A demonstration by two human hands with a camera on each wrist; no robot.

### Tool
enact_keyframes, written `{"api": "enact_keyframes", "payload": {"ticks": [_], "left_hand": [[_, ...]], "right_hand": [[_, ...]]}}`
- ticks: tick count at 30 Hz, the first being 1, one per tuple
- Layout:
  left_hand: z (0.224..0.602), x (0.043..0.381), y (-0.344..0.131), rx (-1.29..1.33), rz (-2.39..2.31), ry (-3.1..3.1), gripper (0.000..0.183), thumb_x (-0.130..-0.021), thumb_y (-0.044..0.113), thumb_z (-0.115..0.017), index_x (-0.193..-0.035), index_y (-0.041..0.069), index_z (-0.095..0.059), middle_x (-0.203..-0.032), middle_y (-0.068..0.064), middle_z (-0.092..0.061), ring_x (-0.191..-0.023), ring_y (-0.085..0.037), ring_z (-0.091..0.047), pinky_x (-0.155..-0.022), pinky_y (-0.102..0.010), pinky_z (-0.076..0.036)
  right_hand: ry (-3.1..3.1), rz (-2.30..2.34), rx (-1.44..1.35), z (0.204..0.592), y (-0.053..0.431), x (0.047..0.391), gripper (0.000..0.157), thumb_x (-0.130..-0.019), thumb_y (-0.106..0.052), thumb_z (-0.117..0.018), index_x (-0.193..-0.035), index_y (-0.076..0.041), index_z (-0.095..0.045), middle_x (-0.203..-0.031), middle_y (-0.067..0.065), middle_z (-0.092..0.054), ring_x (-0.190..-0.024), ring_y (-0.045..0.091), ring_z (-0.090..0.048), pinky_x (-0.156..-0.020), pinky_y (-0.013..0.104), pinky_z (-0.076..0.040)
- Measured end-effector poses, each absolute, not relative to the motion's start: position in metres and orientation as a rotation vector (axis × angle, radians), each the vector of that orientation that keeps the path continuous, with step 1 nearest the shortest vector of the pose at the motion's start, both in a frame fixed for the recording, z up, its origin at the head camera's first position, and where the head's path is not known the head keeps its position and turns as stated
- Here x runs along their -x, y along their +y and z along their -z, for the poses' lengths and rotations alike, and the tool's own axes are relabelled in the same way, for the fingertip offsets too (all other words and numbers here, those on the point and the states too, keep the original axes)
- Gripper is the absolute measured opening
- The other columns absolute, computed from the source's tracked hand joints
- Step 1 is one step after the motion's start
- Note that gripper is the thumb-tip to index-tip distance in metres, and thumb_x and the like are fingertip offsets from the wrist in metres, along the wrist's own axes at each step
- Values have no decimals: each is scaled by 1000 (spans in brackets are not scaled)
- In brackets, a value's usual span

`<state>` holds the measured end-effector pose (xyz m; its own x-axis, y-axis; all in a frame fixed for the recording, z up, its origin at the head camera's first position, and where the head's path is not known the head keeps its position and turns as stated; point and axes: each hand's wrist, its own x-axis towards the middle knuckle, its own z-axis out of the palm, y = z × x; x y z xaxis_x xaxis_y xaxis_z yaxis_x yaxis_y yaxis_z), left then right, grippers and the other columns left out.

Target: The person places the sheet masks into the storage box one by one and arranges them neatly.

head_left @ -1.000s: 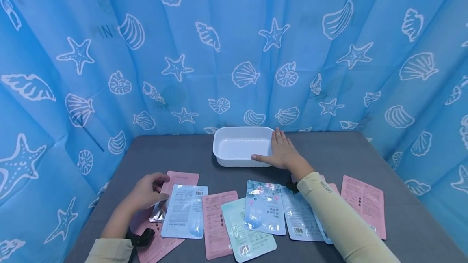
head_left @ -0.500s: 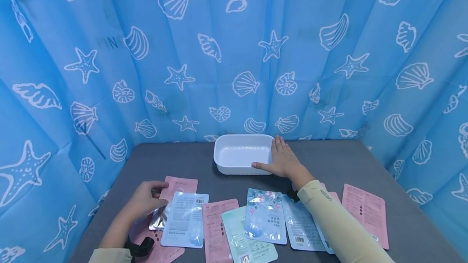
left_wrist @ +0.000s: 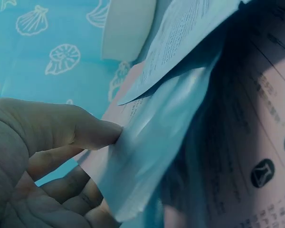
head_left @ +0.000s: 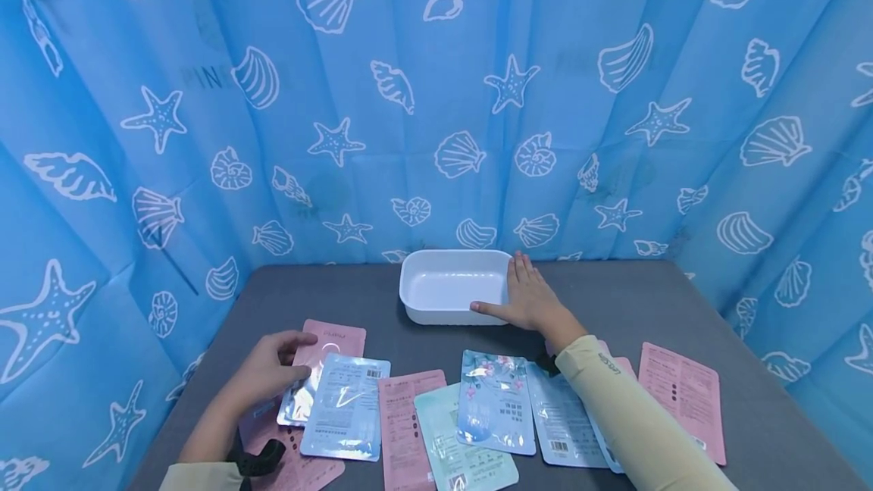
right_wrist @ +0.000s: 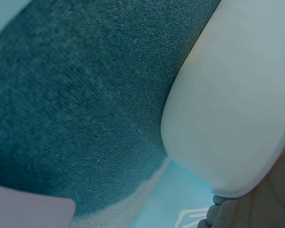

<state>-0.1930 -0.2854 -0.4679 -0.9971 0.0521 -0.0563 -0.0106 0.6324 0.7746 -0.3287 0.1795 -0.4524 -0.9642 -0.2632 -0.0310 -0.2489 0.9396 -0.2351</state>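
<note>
My left hand (head_left: 269,370) pinches the left edge of a pink face mask sachet (head_left: 336,336) between thumb and fingers. Its silvery side catches the light and its edge stands raised, as the left wrist view shows. A light blue sachet (head_left: 348,408) overlaps it on the right, and another pink sachet (head_left: 310,457) lies beneath. At the back of the table, my right hand (head_left: 535,300) rests with straight fingers against the right end of a white plastic tub (head_left: 436,317). In the right wrist view, fingertips show at the tub's wall (right_wrist: 228,109).
Along the front lie a pink sachet (head_left: 409,419), a green one (head_left: 464,438), a flowered blue one (head_left: 496,408), a pale blue one (head_left: 562,423) and a pink one (head_left: 682,396). Some overlap. A blue shell-print curtain (head_left: 423,97) hangs behind the grey table (head_left: 327,290).
The head view tilted up slightly at first. Then the pink sachet in my left hand rose and its silvery side came into the light. My right hand stays at the tub.
</note>
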Motion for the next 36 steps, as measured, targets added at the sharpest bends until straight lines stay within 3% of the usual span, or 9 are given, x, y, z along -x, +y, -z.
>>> {"api": "enact_keyframes", "payload": {"ticks": [4, 11, 17, 25, 30, 36], "left_hand": [[462, 193, -285, -100, -1327, 2823, 51, -91, 6, -77, -141, 4, -65, -130, -17, -70, -106, -26, -69, -86, -35, -61], [450, 193, -283, -243, -1367, 2985, 49, -93, 2, -76, -140, 3, -65, -132, -19, -71, -108, -29, -69, -82, -23, -57], [445, 197, -276, -225, -1441, 3041, 48, -95, 2, -74, -142, 5, -64, -138, -16, -69, -114, -31, -68, -84, -18, -56], [441, 205, -263, -227, -1636, 3117, 45, -94, 1, -77, -137, 7, -68, -135, -12, -72, -106, -17, -66, -91, -24, -59], [435, 208, -251, -235, -1705, 3089, 46, -93, 0, -76, -138, 7, -68, -136, -12, -71, -108, -21, -65, -85, -16, -57], [427, 218, -238, -272, -1794, 3022, 47, -93, -2, -75, -139, 6, -67, -137, -12, -70, -108, -21, -64, -82, -13, -57]], "right_hand": [[3029, 359, 396, 453, 181, 329, 140, -84, -94, -49, -166, 9, -1, -177, 27, 7, -166, 44, 4, -134, 59, -11], [3030, 378, 405, 451, 180, 327, 139, -84, -93, -50, -166, 9, -3, -177, 28, 4, -166, 44, 2, -134, 59, -12], [3028, 381, 385, 452, 179, 327, 138, -85, -92, -50, -167, 8, -2, -177, 27, 3, -166, 45, 1, -134, 60, -11], [3026, 380, 384, 454, 177, 326, 139, -84, -94, -48, -166, 9, -2, -177, 29, 3, -165, 45, 1, -134, 60, -10], [3031, 339, 389, 457, 178, 328, 143, -81, -99, -43, -167, 8, -1, -177, 28, 2, -166, 44, 0, -135, 58, -7], [3053, 357, 382, 454, 178, 326, 139, -84, -93, -49, -166, 9, -3, -177, 28, 1, -166, 44, -1, -135, 58, -8]]}}
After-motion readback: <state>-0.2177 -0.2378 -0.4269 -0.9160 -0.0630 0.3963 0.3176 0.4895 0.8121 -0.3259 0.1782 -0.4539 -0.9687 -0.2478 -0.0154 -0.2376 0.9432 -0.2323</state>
